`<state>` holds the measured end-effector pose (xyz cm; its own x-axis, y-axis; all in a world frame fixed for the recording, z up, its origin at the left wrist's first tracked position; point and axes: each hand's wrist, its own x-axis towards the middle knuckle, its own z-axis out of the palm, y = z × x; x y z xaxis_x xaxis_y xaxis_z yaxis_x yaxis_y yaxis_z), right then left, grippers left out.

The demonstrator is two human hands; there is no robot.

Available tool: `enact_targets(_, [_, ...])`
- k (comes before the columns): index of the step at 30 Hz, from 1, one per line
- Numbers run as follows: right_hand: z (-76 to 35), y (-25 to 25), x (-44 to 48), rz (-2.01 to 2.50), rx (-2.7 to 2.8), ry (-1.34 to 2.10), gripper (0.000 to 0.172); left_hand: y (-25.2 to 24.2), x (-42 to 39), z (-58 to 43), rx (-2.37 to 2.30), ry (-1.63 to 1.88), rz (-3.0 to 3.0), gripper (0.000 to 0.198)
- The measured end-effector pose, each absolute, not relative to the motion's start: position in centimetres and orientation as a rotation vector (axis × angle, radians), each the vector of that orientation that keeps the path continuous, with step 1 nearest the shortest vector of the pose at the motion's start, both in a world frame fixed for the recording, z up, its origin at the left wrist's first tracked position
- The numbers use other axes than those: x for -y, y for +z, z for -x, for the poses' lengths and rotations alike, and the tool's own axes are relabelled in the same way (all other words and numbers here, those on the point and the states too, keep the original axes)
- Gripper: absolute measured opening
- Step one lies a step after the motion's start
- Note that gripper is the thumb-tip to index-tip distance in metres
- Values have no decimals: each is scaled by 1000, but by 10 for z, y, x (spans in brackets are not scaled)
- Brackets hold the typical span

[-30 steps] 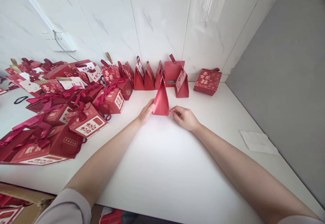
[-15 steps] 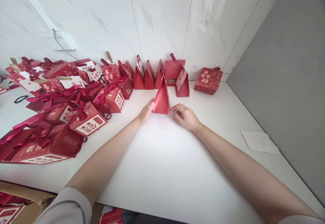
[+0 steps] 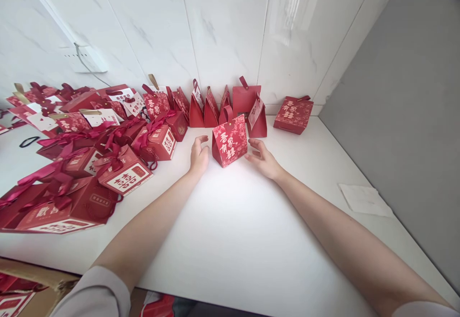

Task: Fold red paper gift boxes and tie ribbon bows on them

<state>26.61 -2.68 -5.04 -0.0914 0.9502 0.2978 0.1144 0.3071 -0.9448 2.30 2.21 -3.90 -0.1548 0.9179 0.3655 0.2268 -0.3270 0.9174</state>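
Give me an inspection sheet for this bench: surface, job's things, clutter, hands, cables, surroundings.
Surface: white table, smooth, brightly lit at the middle.
Job's things: red gift box stands upright, printed face toward the camera, loop handle on top.
Clutter: pile of ribboned red boxes at left; row of folded red boxes along the wall; single red box at back right; white paper sheet; black loop.
Grippers: left hand and right hand open, one on each side of the red gift box, fingers not closed on it.
Cables: grey cable at the wall socket.
Surroundings: white tiled wall; grey wall at right.
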Motion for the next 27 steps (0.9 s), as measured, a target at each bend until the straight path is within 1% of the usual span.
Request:
enact_targets(2, [-267, -48, 27, 1010, 1442, 1069, 57, -38, -23, -22, -1371, 1556, -1417, 30])
enact_targets(5, [-269, -42, 29, 1036, 1312, 1122, 50, -33, -23, -20, -1370, 1648, -1200, 20])
enact_targets(7, [-269, -40, 31, 1050, 1269, 1121, 47, -28, -19, -18, -1371, 1697, -1140, 23])
enact_targets(9, [-269, -39, 31, 1049, 1267, 1129, 47, -21, -11, -16, -1316, 1714, -1221, 41])
enact_targets(11, [-269, -39, 32, 1050, 1284, 1127, 47, -11, 1, -18, -1189, 1707, -1478, 62])
enact_targets(12, [-268, -39, 32, 1048, 1293, 1126, 47, -6, 8, -21, -1130, 1690, -1642, 68])
enact_targets(15, [-268, -39, 33, 1046, 1314, 1122, 46, 11, 27, -37, -1169, 1619, -2020, 81])
enact_targets(18, [-269, -40, 33, 1060, 1347, 1105, 45, 31, 32, -51, -1404, 1482, -2010, 91])
enact_targets(20, [-270, -42, 33, 1075, 1380, 1088, 44, 46, 29, -51, -1495, 1314, -1926, 86])
enact_targets(21, [-271, -43, 33, 1083, 1399, 1079, 44, 54, 27, -47, -1531, 1222, -1911, 79])
enact_targets(24, [-272, -45, 33, 1105, 1465, 1048, 40, 78, 26, -24, -1587, 1010, -1982, 40])
enact_targets(25, [-272, -45, 34, 1110, 1490, 1039, 40, 85, 29, -14, -1585, 941, -2002, 30])
enact_targets(26, [-271, -45, 35, 1113, 1517, 1034, 39, 91, 33, -2, -1576, 897, -1998, 25])
enact_targets(27, [-271, -45, 35, 1116, 1542, 1033, 39, 95, 39, 12, -1568, 942, -1954, 23])
